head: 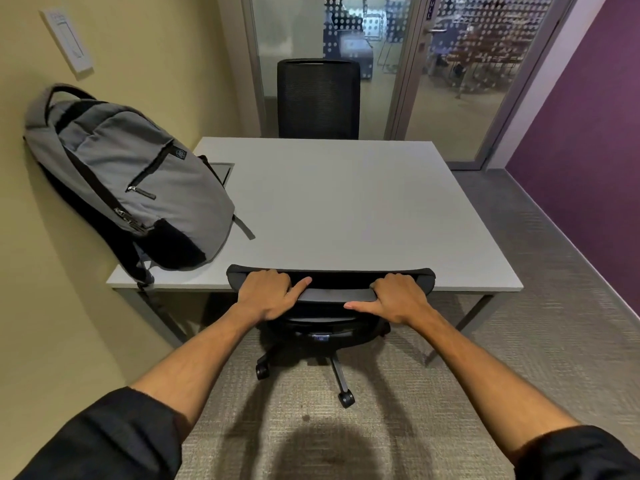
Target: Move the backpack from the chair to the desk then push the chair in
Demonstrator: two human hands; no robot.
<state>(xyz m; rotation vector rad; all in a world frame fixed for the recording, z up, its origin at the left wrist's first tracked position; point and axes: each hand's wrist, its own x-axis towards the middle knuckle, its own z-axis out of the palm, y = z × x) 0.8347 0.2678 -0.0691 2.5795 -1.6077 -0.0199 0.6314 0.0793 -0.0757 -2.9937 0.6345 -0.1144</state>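
Left hand (266,292), right hand (398,297) curled over chair (330,296) backrest top. Backpack (131,181) on desk (346,209), leaning on wall. Risk: hard shove jolts desk, backpack slides off corner.

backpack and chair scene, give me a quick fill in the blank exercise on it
1. The grey backpack stands on the desk, leaning against the ____ wall.
2. Both hands, left hand and right hand, grip the top of the near chair's ____.
3. A second chair stands at the desk's ____ side.

Missing words: yellow; backrest; far
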